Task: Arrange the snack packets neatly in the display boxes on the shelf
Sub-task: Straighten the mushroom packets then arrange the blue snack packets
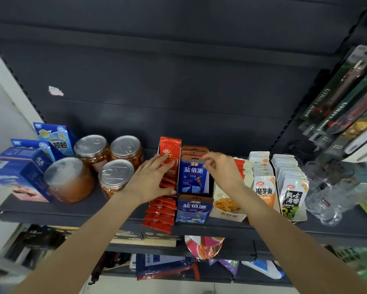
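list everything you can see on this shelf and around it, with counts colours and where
red snack packets: a row, red, left display box
blue snack packets: a row, blue, box beside the red
orange packets: a row, white and orange, right of centre
black-label packets: a row, white and black, further right
jars: four, clear with silver lids, left
blue cartons: several, far left
glasses: clear, far right
left hand: rests on red packets
right hand: pinches a blue packet's top
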